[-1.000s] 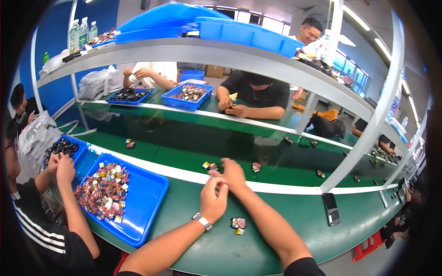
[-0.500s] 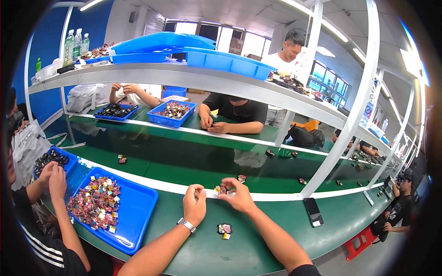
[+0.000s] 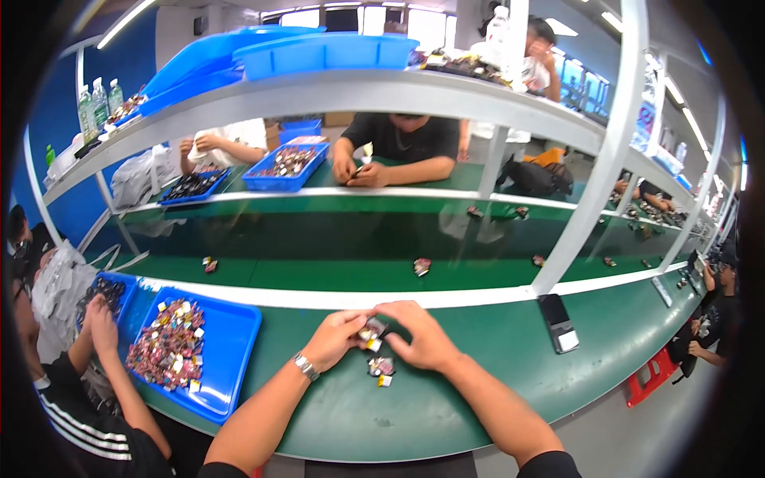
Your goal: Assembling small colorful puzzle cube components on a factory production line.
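My left hand (image 3: 333,341) is closed on a small electronic part (image 3: 370,333) with a black casing, wires and a yellow-and-white tag. Curled round the same part from the other side is my right hand (image 3: 420,336), its thumb and fingers at the part's edge. Just below the hands, a second part of this kind (image 3: 381,366) lies on the green bench (image 3: 470,402), its yellow-white tag toward me. Fine details of the held part are blurred.
At left stands a blue tray (image 3: 231,358) heaped with reddish wired parts; beside it a co-worker's hands (image 3: 100,319) work over a tray of black pieces. A phone (image 3: 555,315) lies right, near a white post (image 3: 594,167). Parts rest on the green belt (image 3: 319,275) beyond the white rail.
My right hand has drawn the part back from the white rail to my left hand, which now grips it too. The view has shifted, and parts on the belt sit in different places.
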Demonstrator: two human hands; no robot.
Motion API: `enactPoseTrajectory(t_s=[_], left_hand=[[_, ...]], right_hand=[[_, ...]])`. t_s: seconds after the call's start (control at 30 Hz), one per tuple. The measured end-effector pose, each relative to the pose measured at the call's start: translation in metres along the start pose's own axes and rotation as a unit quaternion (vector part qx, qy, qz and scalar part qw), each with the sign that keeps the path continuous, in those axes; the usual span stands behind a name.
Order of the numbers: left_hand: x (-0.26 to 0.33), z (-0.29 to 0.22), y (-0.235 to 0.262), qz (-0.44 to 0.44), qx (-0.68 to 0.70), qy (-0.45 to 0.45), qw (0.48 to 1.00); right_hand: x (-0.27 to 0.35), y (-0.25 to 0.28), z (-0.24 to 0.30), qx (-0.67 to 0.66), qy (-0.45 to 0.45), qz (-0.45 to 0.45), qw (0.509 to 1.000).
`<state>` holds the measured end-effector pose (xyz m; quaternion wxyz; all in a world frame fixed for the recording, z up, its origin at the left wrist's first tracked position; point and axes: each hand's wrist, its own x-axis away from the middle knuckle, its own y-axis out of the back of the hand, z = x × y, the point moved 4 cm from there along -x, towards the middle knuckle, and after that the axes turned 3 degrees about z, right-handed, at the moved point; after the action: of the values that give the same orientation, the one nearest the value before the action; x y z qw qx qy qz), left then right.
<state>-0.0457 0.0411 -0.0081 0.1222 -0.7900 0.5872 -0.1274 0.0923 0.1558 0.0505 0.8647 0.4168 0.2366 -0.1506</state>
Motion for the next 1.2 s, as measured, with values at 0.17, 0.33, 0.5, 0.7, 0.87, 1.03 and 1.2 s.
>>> enactPoseTrajectory(t_s=[0.17,0.33,0.5,0.7,0.87,1.03,1.2], left_hand=[[0.003,-0.005,-0.004,-0.012,0.035,-0.007,0.999],[0.005,-0.003,-0.006,-0.013,0.044,-0.023,0.999],[0.005,-0.002,-0.011,-0.012,0.043,-0.017,0.999],[0.006,-0.003,-0.009,-0.014,0.024,-0.022,0.999],[0.004,-0.005,-0.015,0.047,0.0,-0.046,0.998],[0.005,-0.003,-0.013,0.049,-0.002,-0.042,0.998],[0.005,0.0,-0.012,0.027,0.002,-0.018,0.999]], right_hand=[[0.002,-0.005,0.004,0.021,-0.022,-0.017,0.999],[0.002,-0.012,0.005,0.096,-0.007,-0.028,0.995],[0.0,-0.014,0.001,0.113,-0.003,-0.023,0.993],[-0.003,-0.016,0.001,0.13,0.002,-0.024,0.991],[0.002,-0.014,-0.004,0.059,-0.055,-0.051,0.995],[0.003,-0.016,-0.004,0.042,-0.073,-0.043,0.996],[0.002,-0.013,0.001,0.021,-0.07,-0.018,0.997]])
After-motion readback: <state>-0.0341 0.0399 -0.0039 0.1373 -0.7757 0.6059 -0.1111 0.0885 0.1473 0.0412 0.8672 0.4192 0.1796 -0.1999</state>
